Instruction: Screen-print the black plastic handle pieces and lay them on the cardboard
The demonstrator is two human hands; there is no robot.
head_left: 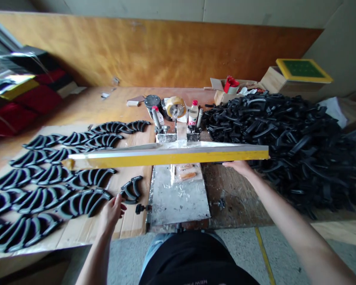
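My left hand [112,213] hovers over the cardboard with its fingers apart, just beside a small stack of curved black plastic parts [131,189]. My right hand [239,167] reaches forward under the raised yellow-edged screen frame [169,156], at the near edge of a big heap of black plastic parts [287,134]; its fingers are hidden behind the frame. Below the frame lies a foil-covered printing plate [178,198].
Rows of curved black parts [47,186] cover a cardboard sheet at left. A tape roll [175,107], a small bottle [193,112] and a black tin [152,101] stand behind the frame hinge. Boxes and a yellow-framed screen [303,70] sit at back right.
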